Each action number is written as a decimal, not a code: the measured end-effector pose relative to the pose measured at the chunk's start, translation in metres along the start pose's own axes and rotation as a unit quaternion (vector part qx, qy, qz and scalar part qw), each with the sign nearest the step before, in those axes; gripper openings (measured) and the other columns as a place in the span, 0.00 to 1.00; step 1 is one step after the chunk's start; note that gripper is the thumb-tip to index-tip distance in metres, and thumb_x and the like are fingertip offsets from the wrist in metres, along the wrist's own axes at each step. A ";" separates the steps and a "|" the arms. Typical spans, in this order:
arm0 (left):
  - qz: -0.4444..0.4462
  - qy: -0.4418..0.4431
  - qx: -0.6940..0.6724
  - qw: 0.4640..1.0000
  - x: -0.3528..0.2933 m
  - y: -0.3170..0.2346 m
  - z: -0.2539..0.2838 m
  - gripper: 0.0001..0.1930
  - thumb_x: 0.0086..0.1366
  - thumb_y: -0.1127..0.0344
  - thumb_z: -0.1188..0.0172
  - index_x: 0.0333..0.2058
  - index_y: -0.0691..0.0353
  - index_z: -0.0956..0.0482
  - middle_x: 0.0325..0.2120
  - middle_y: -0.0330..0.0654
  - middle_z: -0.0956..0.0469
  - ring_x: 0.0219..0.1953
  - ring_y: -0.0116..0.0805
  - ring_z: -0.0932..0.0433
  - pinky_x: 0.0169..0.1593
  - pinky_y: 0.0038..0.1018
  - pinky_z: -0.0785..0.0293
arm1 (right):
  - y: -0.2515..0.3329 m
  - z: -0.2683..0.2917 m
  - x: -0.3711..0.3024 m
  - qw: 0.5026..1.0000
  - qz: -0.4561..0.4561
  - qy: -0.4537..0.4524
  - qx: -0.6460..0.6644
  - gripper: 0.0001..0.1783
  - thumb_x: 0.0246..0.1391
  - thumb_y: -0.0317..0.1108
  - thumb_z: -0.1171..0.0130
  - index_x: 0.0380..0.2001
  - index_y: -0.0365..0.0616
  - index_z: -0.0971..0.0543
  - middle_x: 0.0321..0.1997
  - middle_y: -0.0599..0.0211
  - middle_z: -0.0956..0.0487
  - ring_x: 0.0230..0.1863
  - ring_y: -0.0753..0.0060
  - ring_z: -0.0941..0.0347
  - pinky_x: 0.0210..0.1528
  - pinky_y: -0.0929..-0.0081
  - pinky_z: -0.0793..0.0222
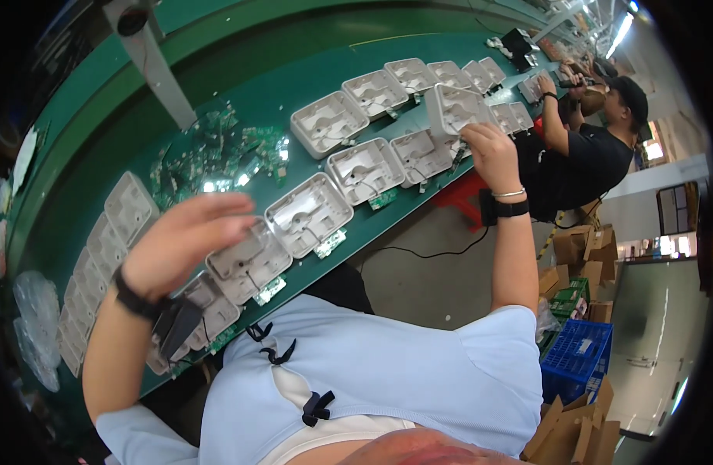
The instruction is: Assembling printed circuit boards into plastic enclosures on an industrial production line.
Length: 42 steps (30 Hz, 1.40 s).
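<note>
At the far end of the near row, my right hand pinches the lower edge of a white plastic housing, holding it tilted above the others. Wires and a small dark part hang just below that grip. My left hand is open with its fingers stretched out, slightly blurred, over the near end of the row. Beneath its fingertips lies another white housing, partly hidden by the hand. Beside it, an open housing has a thin wire leading to a small green circuit board at the table edge.
A heap of loose green circuit boards lies on the green table. More housings are lined up at left beside clear plastic bags. A co-worker sits farther along. Blue crates and cardboard boxes stand at right.
</note>
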State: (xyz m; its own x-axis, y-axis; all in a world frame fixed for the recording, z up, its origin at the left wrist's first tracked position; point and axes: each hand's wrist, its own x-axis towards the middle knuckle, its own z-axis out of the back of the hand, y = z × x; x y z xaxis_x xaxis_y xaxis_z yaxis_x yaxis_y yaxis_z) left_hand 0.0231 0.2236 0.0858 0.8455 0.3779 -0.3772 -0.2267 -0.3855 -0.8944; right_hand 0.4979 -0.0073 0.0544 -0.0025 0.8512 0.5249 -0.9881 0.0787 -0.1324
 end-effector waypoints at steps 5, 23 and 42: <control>0.072 0.018 -0.083 0.994 0.140 0.025 -0.008 0.25 0.69 0.63 0.31 0.60 0.69 0.26 0.63 0.49 0.26 0.67 0.38 0.28 0.72 0.34 0.36 | 0.012 -0.001 -0.011 0.999 0.007 0.003 0.033 0.12 0.48 0.20 0.37 0.38 0.41 0.15 0.42 0.63 0.14 0.43 0.55 0.18 0.45 0.62 0.21; 0.150 0.026 -0.097 0.984 0.271 0.021 -0.025 0.28 0.66 0.62 0.29 0.61 0.62 0.27 0.68 0.47 0.31 0.73 0.41 0.39 0.76 0.40 0.47 | -0.028 -0.006 -0.030 1.000 0.000 -0.006 0.016 0.13 0.47 0.20 0.38 0.38 0.39 0.15 0.43 0.63 0.14 0.43 0.57 0.17 0.44 0.63 0.21; 0.008 -0.050 -0.015 0.999 0.215 -0.020 -0.005 0.22 0.72 0.60 0.35 0.59 0.67 0.23 0.61 0.44 0.24 0.64 0.35 0.27 0.64 0.34 0.28 | 0.054 0.001 0.045 0.986 0.124 -0.015 0.107 0.15 0.43 0.20 0.38 0.37 0.40 0.15 0.44 0.65 0.14 0.44 0.59 0.17 0.42 0.65 0.21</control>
State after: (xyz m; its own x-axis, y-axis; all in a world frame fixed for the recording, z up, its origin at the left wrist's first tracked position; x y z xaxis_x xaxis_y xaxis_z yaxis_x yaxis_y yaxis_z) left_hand 0.2117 0.3081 0.0242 0.7885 0.4538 -0.4152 -0.2239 -0.4168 -0.8810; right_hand 0.4443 0.0346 0.0718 -0.2499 0.8142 0.5240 -0.9663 -0.2440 -0.0818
